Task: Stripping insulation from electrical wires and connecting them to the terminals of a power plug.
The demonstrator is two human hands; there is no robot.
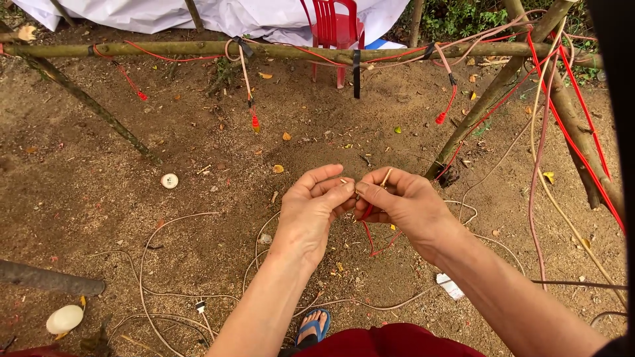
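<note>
While we are pinching the bare end of the red wire [368, 213] between left hand [316, 205] and right hand [405, 201] above the dirt ground [99, 192], both grips clamped on it, the thin strands risk fraying or slipping free.

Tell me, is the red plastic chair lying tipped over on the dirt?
No, the red plastic chair stands upright on its legs behind the long wooden pole.

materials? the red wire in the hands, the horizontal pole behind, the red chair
Red wire: looks like glossy plastic insulation; the bare ends pinched by the left hand and right hand look coppery, probably metal strands.
Pole: raw wood or bamboo, matte, greenish-brown, knotty.
Chair: moulded plastic, smooth and shiny, slatted back.
</note>
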